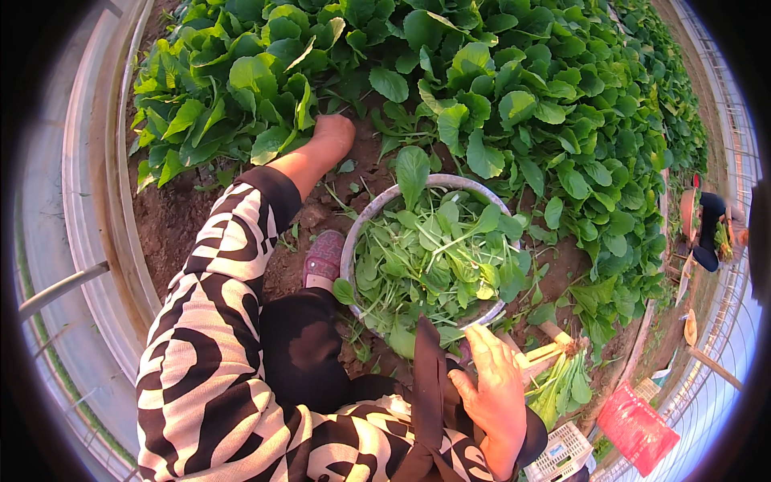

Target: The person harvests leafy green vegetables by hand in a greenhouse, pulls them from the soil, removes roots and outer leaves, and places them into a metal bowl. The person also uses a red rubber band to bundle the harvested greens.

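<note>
My left hand (334,132) reaches in at the base of the leafy green plants (259,78). Its fingers are hidden among the stems, so what they hold cannot be seen. A round basin (385,194) stands on the soil between my feet, heaped with loose picked leaves (433,253). Just below the basin's near rim is my right hand (491,382), thumb apart from the fingers and nothing visible in it. To its right lies a bunch of greens with roots (563,379), against a wooden frame (536,355).
A white plastic crate (560,452) and a red bag (638,428) are at the lower right. Another person (714,223) works at the far right, holding greens. Along the left runs the bed's pale edging (90,199), beside a metal bar (66,289).
</note>
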{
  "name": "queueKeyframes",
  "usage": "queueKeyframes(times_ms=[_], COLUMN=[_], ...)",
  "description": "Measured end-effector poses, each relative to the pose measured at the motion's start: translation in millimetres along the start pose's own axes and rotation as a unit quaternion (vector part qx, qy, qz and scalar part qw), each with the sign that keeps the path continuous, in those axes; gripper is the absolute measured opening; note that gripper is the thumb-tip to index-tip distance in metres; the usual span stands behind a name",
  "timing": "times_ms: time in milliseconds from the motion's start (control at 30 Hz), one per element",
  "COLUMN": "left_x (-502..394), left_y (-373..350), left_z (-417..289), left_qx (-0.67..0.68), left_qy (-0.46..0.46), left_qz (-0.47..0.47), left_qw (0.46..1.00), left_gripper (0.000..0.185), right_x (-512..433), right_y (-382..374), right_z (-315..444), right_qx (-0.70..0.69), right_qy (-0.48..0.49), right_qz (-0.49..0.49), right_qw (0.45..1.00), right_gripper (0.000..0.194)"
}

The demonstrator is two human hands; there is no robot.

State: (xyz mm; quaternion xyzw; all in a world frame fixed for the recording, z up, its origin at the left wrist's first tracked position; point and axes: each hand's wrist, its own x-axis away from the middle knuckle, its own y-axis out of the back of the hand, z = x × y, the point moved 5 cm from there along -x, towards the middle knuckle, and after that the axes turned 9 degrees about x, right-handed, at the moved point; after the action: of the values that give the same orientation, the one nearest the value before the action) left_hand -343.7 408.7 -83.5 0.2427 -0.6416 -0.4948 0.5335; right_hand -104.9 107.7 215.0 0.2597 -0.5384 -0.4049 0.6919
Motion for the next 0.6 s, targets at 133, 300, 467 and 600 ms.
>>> queueKeyframes(times_ms=[133,300,467,600], left_x=[24.4,18.4,13.9,20.4], left_y=[22.1,12.4,-10.9,-26.8], left_z=[-18.9,10.3,38.1,47.6], left_qx=[-0.019,-0.139,-0.191,-0.272], left_qy=[-0.055,-0.123,-0.044,-0.036], left_qz=[0.024,-0.113,-0.085,-0.138], left_qw=[0.998,0.976,0.977,0.952], left_gripper=[0.015,0.018,0.029,0.034], right_x=[4.6,9.7,12.9,12.0], right_y=[-3.9,-5.3,-12.8,-12.3], right_z=[-0.3,4.8,-1.3,-1.2], right_qx=[0.001,0.005,-0.006,-0.008], right_qy=[-0.003,-0.008,-0.021,-0.018], right_qz=[0.005,0.02,0.023,0.029], right_qw=[1.0,1.0,0.999,0.999], right_gripper=[0.063,0.063,0.062,0.063])
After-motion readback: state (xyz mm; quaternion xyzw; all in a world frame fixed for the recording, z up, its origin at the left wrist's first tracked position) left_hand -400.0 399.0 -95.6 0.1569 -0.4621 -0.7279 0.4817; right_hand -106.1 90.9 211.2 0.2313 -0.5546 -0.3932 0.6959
